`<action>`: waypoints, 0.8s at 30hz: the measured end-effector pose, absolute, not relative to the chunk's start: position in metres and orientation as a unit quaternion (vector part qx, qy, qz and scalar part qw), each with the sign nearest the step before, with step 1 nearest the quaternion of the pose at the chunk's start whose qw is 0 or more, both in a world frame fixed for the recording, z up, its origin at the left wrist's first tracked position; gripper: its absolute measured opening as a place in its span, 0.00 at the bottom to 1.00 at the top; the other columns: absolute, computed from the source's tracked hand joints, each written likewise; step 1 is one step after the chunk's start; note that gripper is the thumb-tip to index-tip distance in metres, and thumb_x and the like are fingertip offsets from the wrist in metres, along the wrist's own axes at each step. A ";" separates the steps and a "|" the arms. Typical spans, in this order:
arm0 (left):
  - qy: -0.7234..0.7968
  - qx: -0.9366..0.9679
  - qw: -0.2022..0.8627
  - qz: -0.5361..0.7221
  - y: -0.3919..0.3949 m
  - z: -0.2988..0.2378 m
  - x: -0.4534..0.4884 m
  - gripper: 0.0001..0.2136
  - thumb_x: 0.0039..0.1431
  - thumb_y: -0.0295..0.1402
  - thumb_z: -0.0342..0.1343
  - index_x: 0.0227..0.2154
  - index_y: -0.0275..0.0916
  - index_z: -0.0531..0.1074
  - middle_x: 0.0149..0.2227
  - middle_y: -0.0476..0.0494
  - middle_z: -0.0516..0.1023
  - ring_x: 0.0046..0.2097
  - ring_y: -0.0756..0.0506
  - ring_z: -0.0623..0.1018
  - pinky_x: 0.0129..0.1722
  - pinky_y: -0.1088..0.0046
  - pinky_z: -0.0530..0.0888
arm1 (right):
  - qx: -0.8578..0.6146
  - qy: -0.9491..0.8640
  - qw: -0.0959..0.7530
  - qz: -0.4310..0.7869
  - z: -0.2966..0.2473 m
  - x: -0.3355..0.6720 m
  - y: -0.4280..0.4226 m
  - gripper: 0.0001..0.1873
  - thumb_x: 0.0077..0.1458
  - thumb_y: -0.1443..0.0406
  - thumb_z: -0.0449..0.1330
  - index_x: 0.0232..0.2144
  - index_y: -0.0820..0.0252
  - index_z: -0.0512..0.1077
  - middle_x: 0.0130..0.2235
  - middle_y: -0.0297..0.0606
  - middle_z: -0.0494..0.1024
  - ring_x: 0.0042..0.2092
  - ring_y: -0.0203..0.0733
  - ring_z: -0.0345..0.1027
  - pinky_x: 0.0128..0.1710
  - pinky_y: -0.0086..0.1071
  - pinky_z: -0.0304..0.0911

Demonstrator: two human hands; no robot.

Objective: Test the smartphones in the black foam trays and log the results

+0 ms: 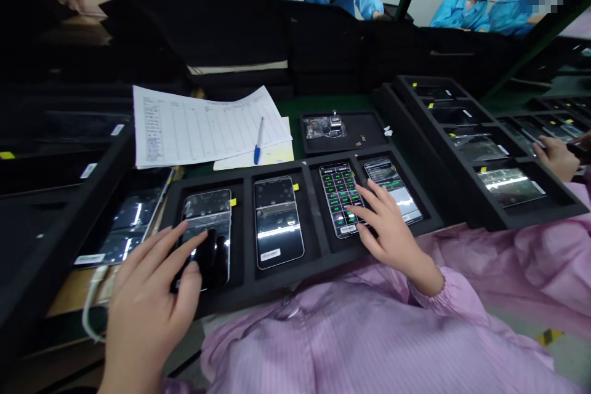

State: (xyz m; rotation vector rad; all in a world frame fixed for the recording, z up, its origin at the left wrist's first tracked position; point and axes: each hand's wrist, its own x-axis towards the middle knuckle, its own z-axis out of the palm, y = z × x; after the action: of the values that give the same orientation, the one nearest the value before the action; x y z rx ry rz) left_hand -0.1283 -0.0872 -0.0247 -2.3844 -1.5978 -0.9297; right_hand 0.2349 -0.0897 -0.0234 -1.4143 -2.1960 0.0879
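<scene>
A black foam tray [317, 258] in front of me holds several smartphones in separate slots. My left hand [154, 295] hovers over or touches the leftmost smartphone [215, 240], whose screen is dark; its fingers are spread. Beside it lies a second dark smartphone [279, 218] with a yellow tab. My right hand [388, 225] has its fingers apart over a lit smartphone [336, 188] showing a grid of green text. Partly under that hand is the rightmost smartphone [409, 202], also lit. Whether the fingertips press the glass I cannot tell.
A larger dark device [133, 215] with a white cable [90, 305] lies at left. Behind the tray are a printed sheet [203, 129], a pen [259, 140] and a small parts tray [369, 126]. More phone trays [466, 108] stand right, near another person's hand [556, 159].
</scene>
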 end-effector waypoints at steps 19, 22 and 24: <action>-0.529 -0.789 0.069 -0.304 -0.087 -0.025 -0.131 0.17 0.62 0.31 0.49 0.53 0.41 0.72 0.55 0.32 0.74 0.58 0.28 0.71 0.58 0.41 0.67 | -0.539 -0.795 0.274 0.046 -0.026 0.231 -0.094 0.20 0.65 0.62 0.48 0.56 0.61 0.67 0.68 0.52 0.57 0.72 0.55 0.40 0.67 0.61 0.45; -0.528 -0.790 0.070 -0.304 -0.087 -0.025 -0.130 0.18 0.62 0.31 0.49 0.54 0.43 0.71 0.55 0.32 0.74 0.59 0.28 0.71 0.57 0.41 0.68 | -0.541 -0.793 0.275 0.046 -0.026 0.230 -0.093 0.20 0.66 0.62 0.48 0.56 0.61 0.67 0.68 0.52 0.58 0.72 0.55 0.41 0.67 0.61 0.46; -0.527 -0.791 0.073 -0.303 -0.087 -0.024 -0.130 0.18 0.62 0.30 0.49 0.55 0.44 0.70 0.55 0.33 0.74 0.58 0.29 0.72 0.57 0.42 0.68 | -0.544 -0.791 0.277 0.047 -0.027 0.230 -0.093 0.20 0.66 0.62 0.48 0.56 0.61 0.67 0.67 0.50 0.59 0.71 0.55 0.42 0.67 0.61 0.47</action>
State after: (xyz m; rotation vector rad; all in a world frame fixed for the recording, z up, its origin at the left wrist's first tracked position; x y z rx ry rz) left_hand -0.1301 -0.0875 -0.0244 -2.3741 -1.5825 -0.9105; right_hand 0.2295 -0.0931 -0.0270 -1.4613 -2.1231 0.1262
